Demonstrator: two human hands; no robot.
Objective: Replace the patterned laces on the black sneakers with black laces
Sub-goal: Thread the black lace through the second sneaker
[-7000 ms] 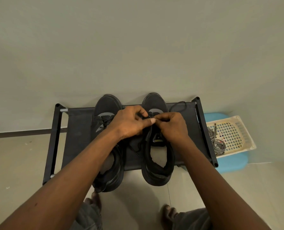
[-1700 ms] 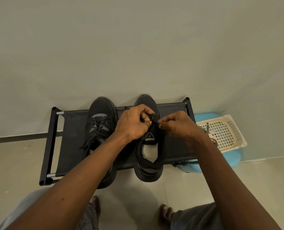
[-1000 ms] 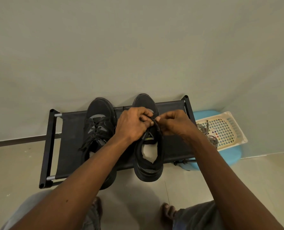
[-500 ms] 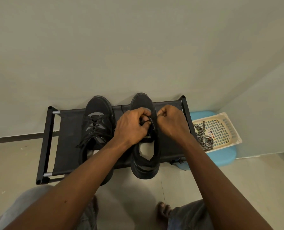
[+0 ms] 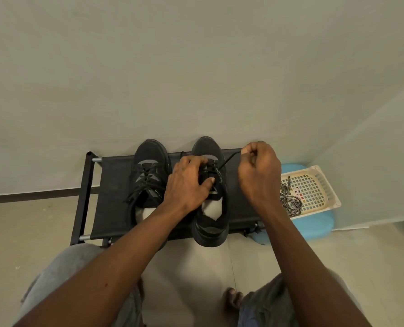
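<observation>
Two black sneakers stand side by side on a black rack. The left sneaker carries black laces through its eyelets. My left hand lies over the tongue and eyelets of the right sneaker, thumb pressing near the tongue. My right hand is raised to the right of that shoe and pinches a black lace, which runs taut from the eyelets up to my fingers. The patterned black-and-white laces lie coiled in a cream basket.
The basket sits on a blue stool right of the rack, by a wall corner. A plain wall rises directly behind the rack. My knees and bare toes are at the bottom, on a pale tiled floor.
My right hand has pulled away from the shoe up and to the right, drawing the black lace taut. My left hand stays on the right sneaker.
</observation>
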